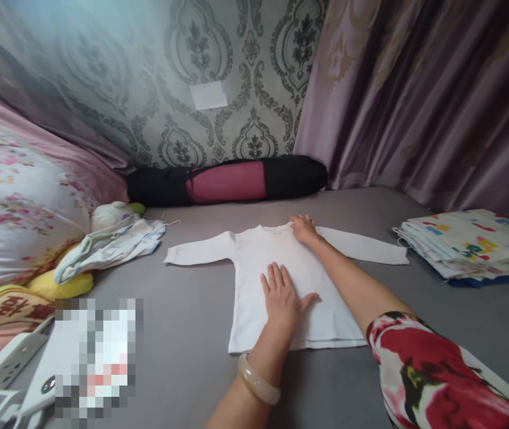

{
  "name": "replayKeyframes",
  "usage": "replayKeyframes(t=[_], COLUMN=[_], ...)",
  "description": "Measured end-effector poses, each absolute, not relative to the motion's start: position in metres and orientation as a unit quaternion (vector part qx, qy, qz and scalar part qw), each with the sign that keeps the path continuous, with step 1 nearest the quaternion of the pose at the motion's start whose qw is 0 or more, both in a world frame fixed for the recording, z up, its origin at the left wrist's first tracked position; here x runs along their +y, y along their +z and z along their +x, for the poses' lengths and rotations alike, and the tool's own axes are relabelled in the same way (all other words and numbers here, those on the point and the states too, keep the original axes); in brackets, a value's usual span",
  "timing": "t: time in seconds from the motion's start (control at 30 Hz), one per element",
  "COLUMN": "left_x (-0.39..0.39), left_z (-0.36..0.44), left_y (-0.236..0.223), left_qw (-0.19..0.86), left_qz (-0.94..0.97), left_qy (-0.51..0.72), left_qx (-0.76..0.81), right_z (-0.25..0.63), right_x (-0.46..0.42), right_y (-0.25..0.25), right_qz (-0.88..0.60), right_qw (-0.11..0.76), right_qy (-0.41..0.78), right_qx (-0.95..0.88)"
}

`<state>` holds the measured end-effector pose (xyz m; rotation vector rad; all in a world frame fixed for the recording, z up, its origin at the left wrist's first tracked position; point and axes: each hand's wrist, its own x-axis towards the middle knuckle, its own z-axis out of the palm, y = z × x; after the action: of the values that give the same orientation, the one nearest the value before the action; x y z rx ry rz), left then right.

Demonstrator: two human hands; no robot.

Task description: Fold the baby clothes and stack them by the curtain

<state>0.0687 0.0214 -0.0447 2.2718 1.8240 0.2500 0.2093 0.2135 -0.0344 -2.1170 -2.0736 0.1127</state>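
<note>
A small white long-sleeved shirt (254, 280) lies flat on the grey bed sheet, with both sleeves stretched out to the sides and its neckline facing away from me. My left hand (282, 298) rests palm down on the front of the shirt, fingers extended and thumb out to the right; a pale bangle circles that wrist. At the right side of the neckline, by the shoulder, my right hand (305, 229) has its fingers curled on the shirt's edge. My right fingertips are partly hidden.
A folded stack of patterned cloths (472, 238) lies right. A black and pink rolled bag (227, 182) sits against the wall. Left are a crumpled light garment (115, 241), a floral pillow (17, 202), a yellow plush (8, 316), a power strip (8, 360) and a partly pixelated white object (53, 357).
</note>
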Motion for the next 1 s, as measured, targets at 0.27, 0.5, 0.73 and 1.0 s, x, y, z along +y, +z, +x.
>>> replayKeyframes(t=[0.27, 0.5, 0.73, 1.0], left_x=[0.029, 0.039, 0.046, 0.056], left_z=[0.062, 0.048, 0.039, 0.029], left_y=[-0.034, -0.030, -0.027, -0.032], left_qw=[0.140, 0.151, 0.164, 0.153], left_qz=[0.745, 0.716, 0.675, 0.668], left_qy=[0.134, 0.117, 0.080, 0.072], left_qx=[0.638, 0.672, 0.714, 0.725], right_z=[0.160, 0.115, 0.106, 0.106], right_x=[0.220, 0.224, 0.223, 0.212], right_y=[-0.027, -0.033, -0.046, -0.053], right_qz=[-0.642, -0.621, -0.644, -0.644], right_qw=[0.114, 0.100, 0.138, 0.204], right_qy=[0.054, 0.060, 0.026, 0.034], right_qx=[-0.756, -0.775, -0.752, -0.737])
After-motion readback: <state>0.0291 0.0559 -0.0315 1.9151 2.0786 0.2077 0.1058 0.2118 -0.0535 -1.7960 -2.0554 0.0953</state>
